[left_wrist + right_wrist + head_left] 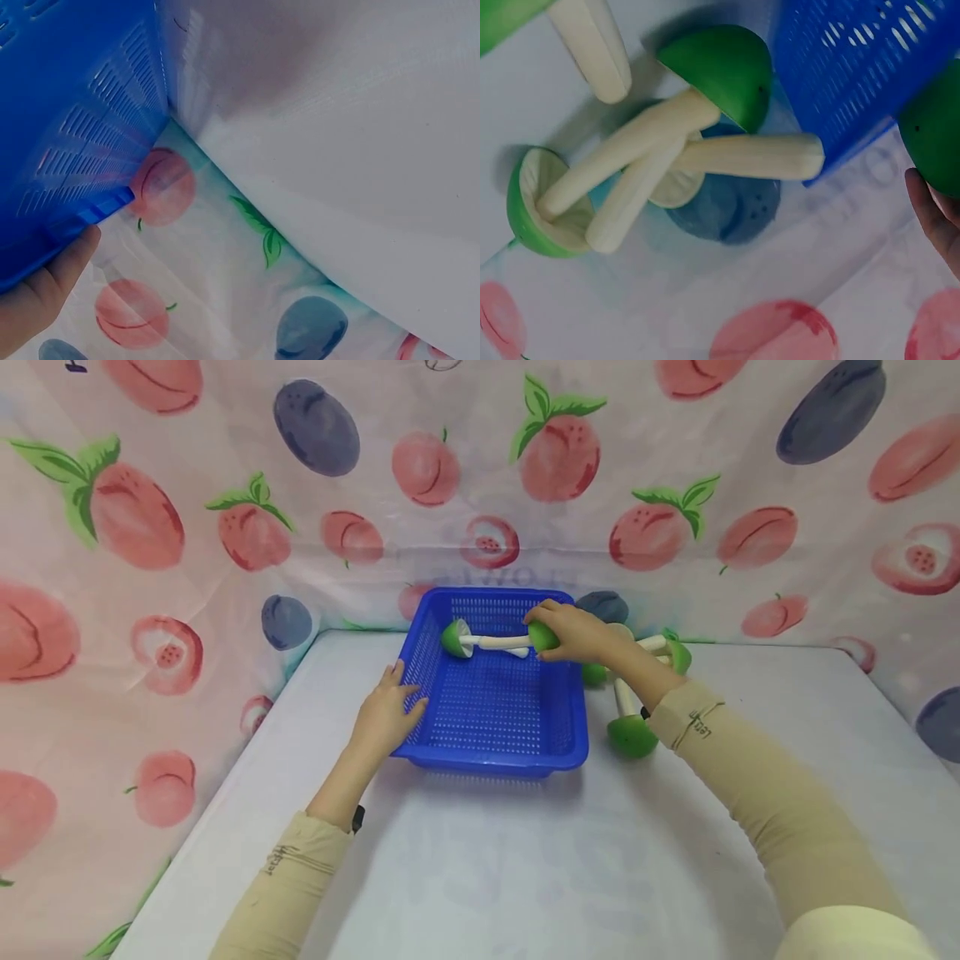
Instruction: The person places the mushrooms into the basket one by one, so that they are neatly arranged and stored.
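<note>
Right grip (576, 633) grasped a green-capped mushroom (543, 637) by its cap, over the blue basket (487, 760) near its right wall, stem pointing left | left grip (382, 714) clasped the basket's left rim | second mushroom (456, 639) lay inside | several loose mushrooms (634, 146) lay crisscrossed on the worktop (465, 860), right of the basket

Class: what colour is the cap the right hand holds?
The cap is green, clearest in the head view.

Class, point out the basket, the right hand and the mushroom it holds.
Basket (487, 760): head view, on the near rim.
Right hand (576, 632): head view, on its back.
Mushroom (542, 636): head view, on the green cap.
</note>
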`<state>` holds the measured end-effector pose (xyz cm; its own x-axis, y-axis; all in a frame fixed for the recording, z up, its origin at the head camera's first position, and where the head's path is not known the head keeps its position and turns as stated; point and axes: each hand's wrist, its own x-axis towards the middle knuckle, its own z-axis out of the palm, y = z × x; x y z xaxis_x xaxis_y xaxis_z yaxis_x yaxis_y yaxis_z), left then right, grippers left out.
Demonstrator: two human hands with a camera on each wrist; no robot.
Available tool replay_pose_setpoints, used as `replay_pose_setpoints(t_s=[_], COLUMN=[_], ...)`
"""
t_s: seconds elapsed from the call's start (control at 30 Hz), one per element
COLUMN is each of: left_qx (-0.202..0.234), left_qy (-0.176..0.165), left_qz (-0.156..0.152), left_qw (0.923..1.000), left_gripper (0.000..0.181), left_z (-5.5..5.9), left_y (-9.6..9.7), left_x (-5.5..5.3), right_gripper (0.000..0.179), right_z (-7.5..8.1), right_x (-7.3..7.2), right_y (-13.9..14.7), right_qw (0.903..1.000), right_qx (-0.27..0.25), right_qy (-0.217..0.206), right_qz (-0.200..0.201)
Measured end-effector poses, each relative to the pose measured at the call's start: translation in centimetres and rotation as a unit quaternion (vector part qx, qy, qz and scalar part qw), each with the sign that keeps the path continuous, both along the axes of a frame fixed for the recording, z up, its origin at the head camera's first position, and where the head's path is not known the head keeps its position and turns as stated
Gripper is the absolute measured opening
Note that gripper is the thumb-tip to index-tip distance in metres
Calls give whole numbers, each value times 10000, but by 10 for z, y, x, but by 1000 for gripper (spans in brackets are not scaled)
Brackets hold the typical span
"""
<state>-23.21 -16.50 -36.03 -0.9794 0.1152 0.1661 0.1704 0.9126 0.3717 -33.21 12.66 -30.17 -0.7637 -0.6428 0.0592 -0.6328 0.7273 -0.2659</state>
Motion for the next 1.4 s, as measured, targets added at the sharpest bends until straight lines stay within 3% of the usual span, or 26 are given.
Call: replay_pose_setpoints(t_s=[0.27, 0.7, 0.93, 1.4], left_qx=[19, 18, 46, -82], left_qy=[27, 30, 74, 74], left_qz=[1, 23, 105, 66], left_qw=[10000, 10000, 9999, 9999], left_gripper=[40, 39, 38, 39], left_z=[-2, -2, -2, -2], left_y=[1, -1, -2, 0], left_x=[1, 0, 0, -1], right_gripper=[52, 55, 53, 51], right_z=[-26, -49, -52, -57], right_x=[-11, -21, -30, -42], right_y=[-5, -24, -29, -33], right_qw=[9995, 9987, 9985, 9955], right_qx=[-172, 105, 348, 784], right_qy=[-266, -476, -323, -433], right_qz=[-18, -161, -284, -303])
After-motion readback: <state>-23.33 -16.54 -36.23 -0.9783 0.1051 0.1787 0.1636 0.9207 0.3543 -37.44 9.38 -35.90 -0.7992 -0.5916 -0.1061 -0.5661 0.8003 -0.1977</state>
